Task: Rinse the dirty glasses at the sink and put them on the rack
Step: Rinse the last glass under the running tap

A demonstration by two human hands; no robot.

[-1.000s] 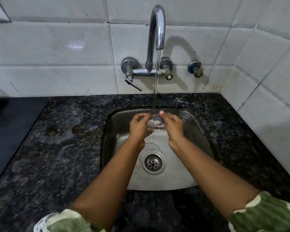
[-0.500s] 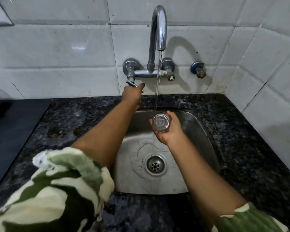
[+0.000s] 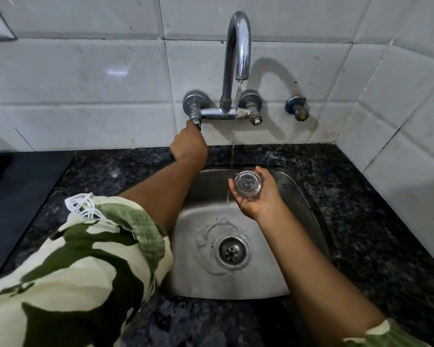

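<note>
A small clear glass (image 3: 247, 184) sits upright in my right hand (image 3: 257, 196), held over the steel sink (image 3: 296, 196) just right of the water stream. My left hand (image 3: 189, 144) reaches up to the wall and grips the left tap handle (image 3: 194, 118), which its fingers mostly hide. The chrome faucet (image 3: 238, 51) still lets out a thin stream that falls past the glass's left side into the basin near the drain (image 3: 232, 250). No rack is in view.
Dark speckled granite counter (image 3: 361, 209) surrounds the sink. White tiled walls stand behind and to the right. A black flat surface (image 3: 15, 196) lies at the far left. A second small valve (image 3: 297, 108) is on the wall right of the faucet.
My left hand let go of the glass and went up to the left tap handle. My right hand now holds the glass alone, shifted slightly right of the stream, which has thinned.
</note>
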